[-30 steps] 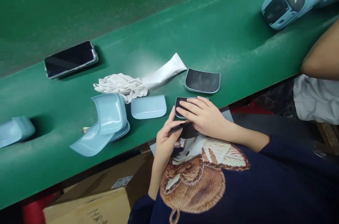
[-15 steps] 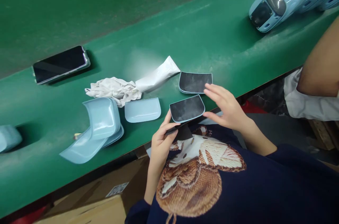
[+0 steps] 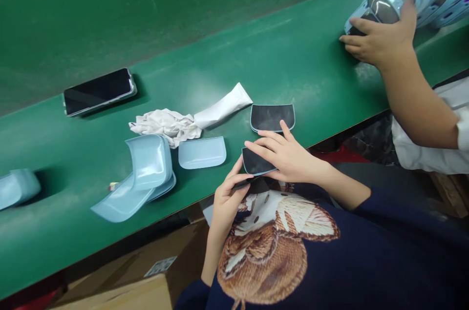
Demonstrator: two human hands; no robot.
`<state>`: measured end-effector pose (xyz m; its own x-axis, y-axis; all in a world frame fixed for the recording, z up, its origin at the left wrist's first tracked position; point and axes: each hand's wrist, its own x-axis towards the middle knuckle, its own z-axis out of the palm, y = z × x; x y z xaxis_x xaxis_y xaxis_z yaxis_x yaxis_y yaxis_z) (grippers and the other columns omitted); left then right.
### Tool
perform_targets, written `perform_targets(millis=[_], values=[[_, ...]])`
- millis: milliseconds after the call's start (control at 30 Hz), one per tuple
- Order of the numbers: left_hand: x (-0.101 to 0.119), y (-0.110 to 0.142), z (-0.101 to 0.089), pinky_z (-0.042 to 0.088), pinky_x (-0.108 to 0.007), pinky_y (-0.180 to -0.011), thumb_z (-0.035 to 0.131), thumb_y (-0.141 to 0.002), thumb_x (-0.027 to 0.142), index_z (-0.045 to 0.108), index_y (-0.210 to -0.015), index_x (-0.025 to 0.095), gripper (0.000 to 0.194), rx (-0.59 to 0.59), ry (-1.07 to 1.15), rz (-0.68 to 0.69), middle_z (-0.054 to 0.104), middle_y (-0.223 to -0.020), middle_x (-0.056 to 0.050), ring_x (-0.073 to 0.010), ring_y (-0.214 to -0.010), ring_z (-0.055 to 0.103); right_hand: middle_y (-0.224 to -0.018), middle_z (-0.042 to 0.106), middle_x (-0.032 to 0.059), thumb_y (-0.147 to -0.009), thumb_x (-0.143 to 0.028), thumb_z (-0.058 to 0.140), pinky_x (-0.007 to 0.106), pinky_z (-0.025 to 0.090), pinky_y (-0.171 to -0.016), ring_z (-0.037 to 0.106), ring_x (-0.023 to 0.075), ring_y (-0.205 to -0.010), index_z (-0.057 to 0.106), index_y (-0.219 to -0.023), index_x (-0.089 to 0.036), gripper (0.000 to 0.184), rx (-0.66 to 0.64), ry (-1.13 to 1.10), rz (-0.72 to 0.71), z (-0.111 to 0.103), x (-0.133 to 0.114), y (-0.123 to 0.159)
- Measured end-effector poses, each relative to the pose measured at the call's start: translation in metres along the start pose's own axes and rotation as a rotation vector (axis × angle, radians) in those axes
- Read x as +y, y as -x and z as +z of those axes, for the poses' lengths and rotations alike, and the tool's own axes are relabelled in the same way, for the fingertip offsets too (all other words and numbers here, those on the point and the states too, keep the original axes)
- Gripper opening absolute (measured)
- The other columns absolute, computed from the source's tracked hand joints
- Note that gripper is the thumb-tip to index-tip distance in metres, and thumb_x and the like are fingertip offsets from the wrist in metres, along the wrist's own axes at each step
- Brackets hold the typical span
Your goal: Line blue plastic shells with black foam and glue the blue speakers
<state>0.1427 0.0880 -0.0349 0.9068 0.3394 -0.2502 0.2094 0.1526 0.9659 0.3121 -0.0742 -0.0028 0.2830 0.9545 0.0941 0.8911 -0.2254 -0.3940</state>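
Black-faced pale-blue panel [image 3: 255, 161], just lowered back to the edge of the green bench [image 3: 293, 56], under the open right hand [image 3: 289, 156] now resting flat-fingered on it; curled left hand [image 3: 227, 207] pinching a black film strip [image 3: 249, 184].

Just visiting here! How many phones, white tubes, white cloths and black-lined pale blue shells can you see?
Black glass smartphone: 1
White squeezed tube: 1
Crumpled white cloth: 1
Pale blue shells with black lining: 2
Total: 5
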Motion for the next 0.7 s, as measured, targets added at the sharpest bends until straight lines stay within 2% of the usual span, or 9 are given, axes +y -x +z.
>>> perform_targets(millis=[100,200,300,467,567,700], values=[[-0.001,0.002,-0.001,0.045,-0.038,-0.115,0.07,-0.091,0.027,0.08,-0.101,0.031,0.015,-0.024,0.026,0.022,0.054,-0.153,-0.003,-0.0273,-0.143,0.048,-0.132,0.061,0.0157,-0.092,-0.035,0.066,0.065,0.029,-0.118,0.056,0.0304,-0.126,0.034,-0.155,-0.016,0.073,0.063,0.004,0.008,-0.011,0.003,0.0],[0.001,0.004,-0.002,0.044,-0.037,-0.115,0.069,-0.092,0.025,0.079,-0.101,0.031,0.015,-0.022,0.058,0.044,0.058,-0.148,-0.004,-0.0254,-0.142,0.05,-0.133,0.06,0.0158,-0.092,-0.04,0.069,0.054,0.041,-0.114,0.059,0.0286,-0.12,0.028,-0.157,-0.015,0.081,0.144,0.041,0.046,-0.026,0.019,-0.005],[0.003,0.005,0.0,0.047,-0.036,-0.113,0.071,-0.091,0.026,0.079,-0.1,0.028,0.013,-0.005,0.085,0.026,0.066,-0.138,-0.006,-0.0252,-0.135,0.058,-0.138,0.057,0.0157,-0.089,-0.04,0.073,0.056,0.035,-0.117,0.056,0.0311,-0.126,0.018,-0.16,-0.017,0.092,0.129,0.098,0.089,-0.039,0.047,-0.013],[0.004,0.007,0.004,0.058,-0.032,-0.096,0.075,-0.087,0.033,0.079,-0.099,0.023,0.016,0.072,0.179,-0.09,0.075,-0.124,-0.009,-0.0258,-0.116,0.071,-0.138,0.059,0.0133,-0.09,-0.047,0.069,0.067,0.022,-0.119,0.055,0.0346,-0.128,0.012,-0.163,-0.023,0.095,-0.042,0.091,0.022,-0.052,0.09,-0.027],[0.002,0.008,0.005,0.059,-0.03,-0.09,0.078,-0.085,0.035,0.079,-0.099,0.022,0.019,0.124,0.254,-0.15,0.077,-0.119,-0.009,-0.0248,-0.108,0.074,-0.14,0.059,0.0133,-0.091,-0.048,0.066,0.069,0.018,-0.118,0.056,0.0361,-0.127,0.013,-0.163,-0.025,0.093,-0.131,0.054,-0.07,-0.058,0.097,-0.034],[0.0,0.009,0.005,0.06,-0.03,-0.089,0.08,-0.082,0.036,0.08,-0.099,0.022,0.023,0.141,0.29,-0.179,0.078,-0.115,-0.009,-0.0254,-0.107,0.074,-0.141,0.058,0.0114,-0.091,-0.042,0.066,0.07,0.013,-0.119,0.053,0.0355,-0.131,0.007,-0.164,-0.028,0.095,-0.205,0.061,-0.138,-0.061,0.095,-0.042]])
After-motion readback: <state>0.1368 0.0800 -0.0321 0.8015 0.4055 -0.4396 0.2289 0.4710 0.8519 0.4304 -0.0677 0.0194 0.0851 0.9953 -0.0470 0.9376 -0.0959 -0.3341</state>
